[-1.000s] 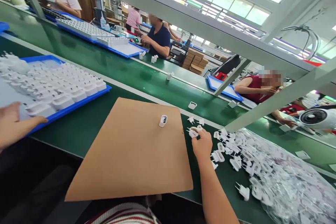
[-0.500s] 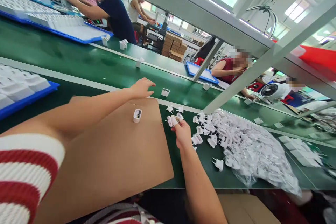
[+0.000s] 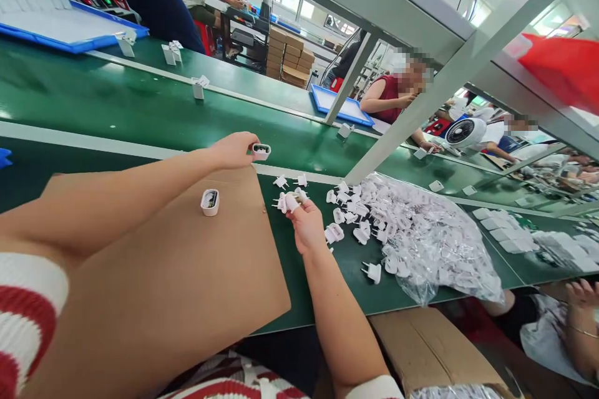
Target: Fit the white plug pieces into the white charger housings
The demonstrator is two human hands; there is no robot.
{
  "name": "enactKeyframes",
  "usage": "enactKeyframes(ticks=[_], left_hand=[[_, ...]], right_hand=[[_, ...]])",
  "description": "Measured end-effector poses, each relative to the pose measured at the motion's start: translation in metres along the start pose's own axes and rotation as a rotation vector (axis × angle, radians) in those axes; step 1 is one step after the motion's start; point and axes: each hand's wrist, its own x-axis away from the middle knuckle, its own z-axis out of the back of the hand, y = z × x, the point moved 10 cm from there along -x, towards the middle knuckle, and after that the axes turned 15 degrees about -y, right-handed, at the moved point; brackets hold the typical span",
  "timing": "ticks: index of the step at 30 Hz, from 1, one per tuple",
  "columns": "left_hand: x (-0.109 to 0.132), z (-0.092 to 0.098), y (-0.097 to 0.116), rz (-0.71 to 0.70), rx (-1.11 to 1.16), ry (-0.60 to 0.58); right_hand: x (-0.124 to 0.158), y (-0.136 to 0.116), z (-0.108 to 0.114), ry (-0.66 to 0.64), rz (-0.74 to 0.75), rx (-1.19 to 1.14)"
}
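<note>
My left hand [image 3: 238, 149] is closed around a white charger housing [image 3: 261, 151] at the near edge of the conveyor belt; its open end shows dark parts inside. Another white charger housing [image 3: 210, 202] sits on the brown cardboard sheet [image 3: 187, 280], also open end up. Over the green table, my right hand [image 3: 306, 223] pinches a white plug piece [image 3: 291, 202], partly hidden by the fingers. Loose two-pin plug pieces [image 3: 281, 181] lie just beyond that hand, and a single plug piece [image 3: 372, 272] lies to its right.
A clear plastic bag [image 3: 435, 237] full of plug pieces lies right of my hands. A slanted metal post [image 3: 402, 103] rises behind it. Small white units [image 3: 198, 88] stand along the green belt [image 3: 154, 112]. Co-workers sit across, and a person's hand [image 3: 583, 294] shows at right.
My left hand has reached the charger housing on the belt and closed on it. My right hand still pinches its plug piece. The view has turned, shifting the scene leftward.
</note>
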Motion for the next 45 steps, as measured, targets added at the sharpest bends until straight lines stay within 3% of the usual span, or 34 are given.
enactKeyframes(ticks=[2,6,10,12,15,17,24,30,39,45], left_hand=[[0.046,-0.005,0.012,-0.024,0.113,0.001],[0.132,-0.043,0.044,-0.144,0.321,-0.058],[0.173,-0.087,0.057,-0.215,0.332,-0.079],[0.176,-0.103,0.056,-0.254,0.359,-0.057],[0.174,-0.110,0.047,-0.297,0.439,0.059],[0.173,-0.112,0.043,-0.325,0.468,0.110],[0.175,-0.111,0.046,-0.370,0.466,0.118],[0.175,-0.111,0.046,-0.375,0.475,0.133],[0.172,-0.113,0.044,-0.359,0.489,0.118],[0.171,-0.114,0.046,-0.369,0.501,0.101]], right_hand=[[0.002,-0.014,0.001,0.017,0.099,0.109],[0.012,-0.030,-0.012,-0.058,0.207,0.327],[0.034,-0.040,-0.050,-0.288,0.340,0.711],[0.049,-0.043,-0.074,-0.407,0.470,0.956],[0.064,-0.037,-0.095,-0.513,0.589,1.163],[0.065,-0.032,-0.099,-0.539,0.594,1.211],[0.064,-0.015,-0.107,-0.571,0.541,1.373],[0.073,-0.016,-0.117,-0.559,0.608,1.507],[0.072,-0.026,-0.105,-0.469,0.645,1.311],[0.071,-0.018,-0.112,-0.547,0.579,1.395]])
